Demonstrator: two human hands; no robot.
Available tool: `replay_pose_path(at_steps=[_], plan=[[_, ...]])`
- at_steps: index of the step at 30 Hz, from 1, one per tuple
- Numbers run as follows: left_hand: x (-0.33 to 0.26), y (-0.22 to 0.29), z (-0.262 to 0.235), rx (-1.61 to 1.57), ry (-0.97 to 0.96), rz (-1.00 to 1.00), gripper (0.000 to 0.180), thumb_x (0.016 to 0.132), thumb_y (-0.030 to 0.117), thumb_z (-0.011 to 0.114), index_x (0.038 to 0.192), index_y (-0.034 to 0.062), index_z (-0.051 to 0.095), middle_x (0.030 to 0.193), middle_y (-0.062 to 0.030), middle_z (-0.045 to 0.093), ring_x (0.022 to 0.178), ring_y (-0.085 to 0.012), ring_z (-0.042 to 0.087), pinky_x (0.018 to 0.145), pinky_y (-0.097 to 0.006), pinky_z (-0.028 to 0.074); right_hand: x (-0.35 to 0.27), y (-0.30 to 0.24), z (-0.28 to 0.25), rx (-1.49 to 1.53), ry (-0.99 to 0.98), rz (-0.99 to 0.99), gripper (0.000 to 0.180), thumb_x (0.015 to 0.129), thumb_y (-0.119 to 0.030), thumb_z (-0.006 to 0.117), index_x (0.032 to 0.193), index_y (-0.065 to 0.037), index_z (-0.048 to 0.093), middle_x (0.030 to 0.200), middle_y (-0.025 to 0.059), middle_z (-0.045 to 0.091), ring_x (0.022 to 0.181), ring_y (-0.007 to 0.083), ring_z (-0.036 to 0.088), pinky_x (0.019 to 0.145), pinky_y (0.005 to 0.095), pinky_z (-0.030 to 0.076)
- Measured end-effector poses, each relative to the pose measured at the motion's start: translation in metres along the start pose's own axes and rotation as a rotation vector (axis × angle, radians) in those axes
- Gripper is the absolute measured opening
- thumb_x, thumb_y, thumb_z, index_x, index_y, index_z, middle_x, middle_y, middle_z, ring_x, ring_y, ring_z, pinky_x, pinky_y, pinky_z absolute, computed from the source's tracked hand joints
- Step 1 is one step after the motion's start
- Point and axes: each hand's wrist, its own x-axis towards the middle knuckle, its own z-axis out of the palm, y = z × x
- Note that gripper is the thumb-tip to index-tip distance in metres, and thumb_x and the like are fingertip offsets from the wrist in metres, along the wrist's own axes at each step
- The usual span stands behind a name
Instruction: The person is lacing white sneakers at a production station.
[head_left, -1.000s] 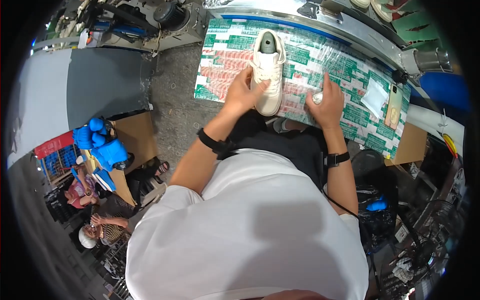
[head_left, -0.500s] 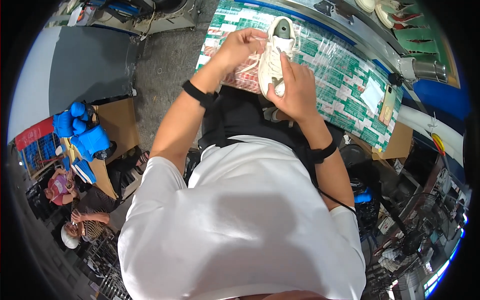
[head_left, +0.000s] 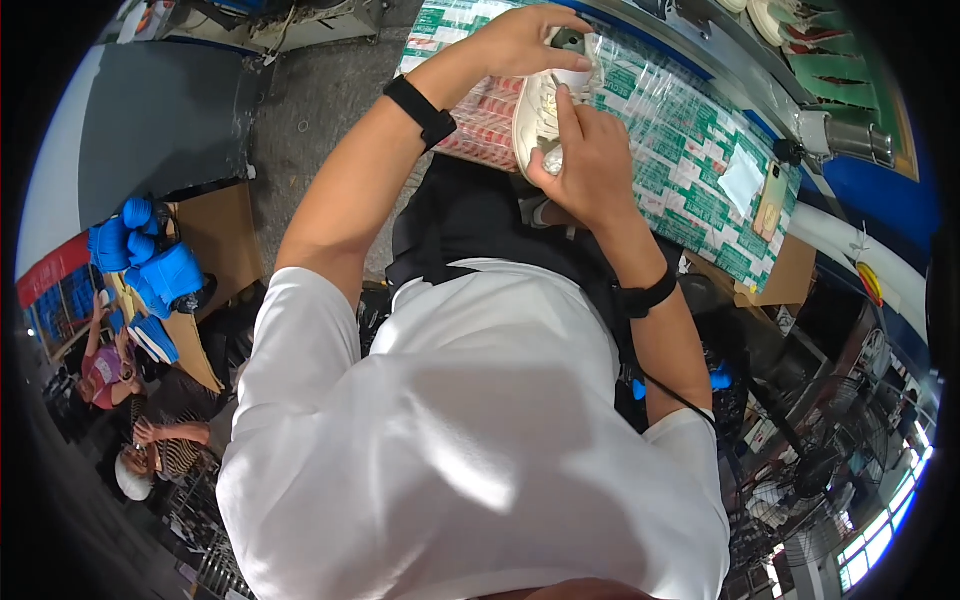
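A white lace-up sneaker (head_left: 526, 122) lies on the table, its toe toward me and its dark green insole showing at the heel end. Over its opening, my left hand (head_left: 525, 42) reaches in from the left, thumb and fingers spread apart, with the thumb by the tongue. My right hand (head_left: 595, 160) rests over the laces and toe. Its index finger stretches along the lacing, the thumb is at the toe, and the other fingers are curled. A thin dark tip sticks out past the index fingertip, apparently a slim tool; the rest of it is hidden.
Clear plastic covers the green-and-white patterned table (head_left: 680, 160). At its right lie a white paper (head_left: 742, 182) and a phone (head_left: 771, 200). A metal cylinder (head_left: 850, 138) juts out beyond. Blue wrapped bundles (head_left: 165, 270) and people (head_left: 170, 445) are at the left; a fan (head_left: 815, 470) stands lower right.
My left hand has moved up and right, from beside the sneaker to over its opening. My right hand stays at the laces, its fingertip slightly farther up. The view has shifted a little.
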Motion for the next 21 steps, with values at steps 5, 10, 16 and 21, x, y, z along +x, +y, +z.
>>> replay_pose_path(at_steps=[5, 10, 16, 21], plan=[[0.008, 0.011, -0.001, -0.029, -0.012, -0.019, 0.057, 0.092, 0.045, 0.092, 0.142, 0.0201, 0.078, 0.157, -0.0122, 0.066, 0.14, -0.0319, 0.064, 0.117, -0.044, 0.052, 0.009, 0.002, -0.034, 0.613, -0.187, 0.522, 0.065, 0.087, -0.029, 0.08, 0.142, 0.005, 0.07, 0.114, 0.022, 0.074, 0.106, 0.0379, 0.071, 0.1, 0.0484, 0.055], [0.006, 0.012, -0.002, -0.01, -0.012, -0.044, 0.06, 0.091, 0.045, 0.093, 0.143, 0.0185, 0.077, 0.151, -0.0106, 0.071, 0.134, -0.0292, 0.067, 0.117, -0.043, 0.052, 0.018, -0.045, -0.013, 0.933, -0.273, 0.322, 0.062, 0.087, -0.025, 0.08, 0.14, 0.007, 0.07, 0.109, 0.0231, 0.076, 0.101, 0.0364, 0.075, 0.096, 0.0442, 0.058], [0.009, 0.016, -0.013, -0.107, -0.09, -0.046, 0.07, 0.091, 0.05, 0.093, 0.148, 0.0152, 0.072, 0.156, -0.0107, 0.066, 0.143, -0.0301, 0.061, 0.121, -0.045, 0.05, -0.016, -0.031, -0.028, 0.439, 0.01, 0.31, 0.068, 0.081, -0.026, 0.083, 0.141, 0.003, 0.067, 0.114, 0.0231, 0.071, 0.103, 0.0423, 0.07, 0.093, 0.0512, 0.056], [-0.003, 0.03, 0.005, -0.103, 0.041, -0.098, 0.068, 0.089, 0.044, 0.096, 0.145, 0.014, 0.072, 0.156, -0.0104, 0.062, 0.144, -0.0301, 0.057, 0.117, -0.043, 0.051, -0.011, 0.013, -0.025, 0.206, 0.074, 0.219, 0.075, 0.079, -0.026, 0.084, 0.144, 0.005, 0.063, 0.11, 0.0189, 0.068, 0.102, 0.0396, 0.067, 0.092, 0.0508, 0.053]])
